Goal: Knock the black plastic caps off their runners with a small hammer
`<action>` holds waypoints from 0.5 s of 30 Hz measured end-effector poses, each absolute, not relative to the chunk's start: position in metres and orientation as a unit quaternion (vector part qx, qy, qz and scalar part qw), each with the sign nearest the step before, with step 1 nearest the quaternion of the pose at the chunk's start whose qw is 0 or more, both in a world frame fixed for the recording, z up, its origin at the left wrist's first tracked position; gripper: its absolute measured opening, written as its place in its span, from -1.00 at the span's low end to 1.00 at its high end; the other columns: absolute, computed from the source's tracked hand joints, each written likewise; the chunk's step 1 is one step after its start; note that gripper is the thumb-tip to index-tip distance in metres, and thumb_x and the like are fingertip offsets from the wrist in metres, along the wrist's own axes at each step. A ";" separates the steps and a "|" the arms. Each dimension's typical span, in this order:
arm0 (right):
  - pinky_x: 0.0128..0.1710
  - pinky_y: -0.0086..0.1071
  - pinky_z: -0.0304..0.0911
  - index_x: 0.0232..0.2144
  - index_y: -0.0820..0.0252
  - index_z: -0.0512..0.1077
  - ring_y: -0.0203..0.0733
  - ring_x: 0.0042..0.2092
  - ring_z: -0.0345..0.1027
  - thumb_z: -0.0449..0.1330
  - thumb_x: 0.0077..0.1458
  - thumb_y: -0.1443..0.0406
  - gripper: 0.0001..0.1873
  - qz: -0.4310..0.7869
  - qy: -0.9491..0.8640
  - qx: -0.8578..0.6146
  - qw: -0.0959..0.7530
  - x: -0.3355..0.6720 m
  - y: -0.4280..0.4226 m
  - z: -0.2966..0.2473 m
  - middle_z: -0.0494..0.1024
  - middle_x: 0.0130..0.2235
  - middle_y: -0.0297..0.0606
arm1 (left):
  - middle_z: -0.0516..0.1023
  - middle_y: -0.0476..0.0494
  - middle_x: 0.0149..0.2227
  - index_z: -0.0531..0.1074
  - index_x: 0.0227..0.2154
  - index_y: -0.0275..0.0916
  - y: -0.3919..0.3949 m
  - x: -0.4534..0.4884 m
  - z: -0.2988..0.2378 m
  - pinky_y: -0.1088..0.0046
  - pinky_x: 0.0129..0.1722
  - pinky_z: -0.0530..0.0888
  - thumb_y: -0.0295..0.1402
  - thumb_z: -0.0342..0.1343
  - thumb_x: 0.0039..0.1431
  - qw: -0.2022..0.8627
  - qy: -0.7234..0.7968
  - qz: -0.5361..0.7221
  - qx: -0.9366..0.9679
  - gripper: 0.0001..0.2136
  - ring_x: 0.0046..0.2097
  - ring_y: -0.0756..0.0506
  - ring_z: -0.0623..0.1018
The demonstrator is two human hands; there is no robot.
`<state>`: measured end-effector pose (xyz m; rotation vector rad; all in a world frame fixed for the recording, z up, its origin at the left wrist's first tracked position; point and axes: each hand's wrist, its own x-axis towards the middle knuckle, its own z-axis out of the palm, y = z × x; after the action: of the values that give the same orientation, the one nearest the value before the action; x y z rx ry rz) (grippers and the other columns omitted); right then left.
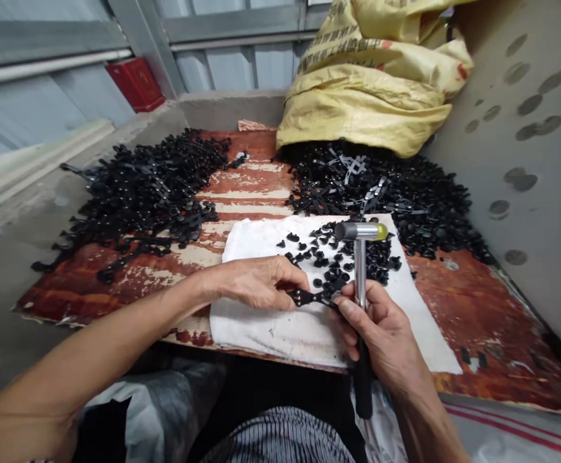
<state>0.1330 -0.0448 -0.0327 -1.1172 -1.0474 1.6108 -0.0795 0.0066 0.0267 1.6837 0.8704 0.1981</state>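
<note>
My left hand [261,283] pinches a short black chain strip [315,298] lying on a white cloth [280,328]. My right hand [381,328] is wrapped round the handle of a small hammer [360,257], whose metal head with a yellow tip stands upright above the cloth. My right thumb touches the strip's right end. Several small black link pieces [342,254] are scattered on the cloth just beyond both hands.
The cloth lies on a worn red board [473,308]. A heap of assembled black chains [145,186] sits at the back left, a heap of loose black parts [405,193] at the back right under a yellow sack [376,77]. A grey wall stands at the right.
</note>
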 end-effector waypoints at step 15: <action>-0.82 -0.65 0.00 -0.42 0.15 0.35 -0.52 -0.71 -0.03 0.45 -0.19 0.16 -0.61 0.677 -0.314 -0.408 0.525 0.139 -0.045 -0.030 0.44 -0.60 -0.45 | 0.46 -0.01 -0.31 0.42 -0.10 -0.22 -0.009 -0.081 0.019 0.52 -0.40 0.37 -0.37 0.24 -0.06 0.540 0.510 0.289 0.603 -0.62 -0.39 0.03 0.43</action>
<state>0.1387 -0.0447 -0.0301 -0.9764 -0.7510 1.6202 -0.0807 -0.0085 0.0186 1.4342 1.2131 0.6881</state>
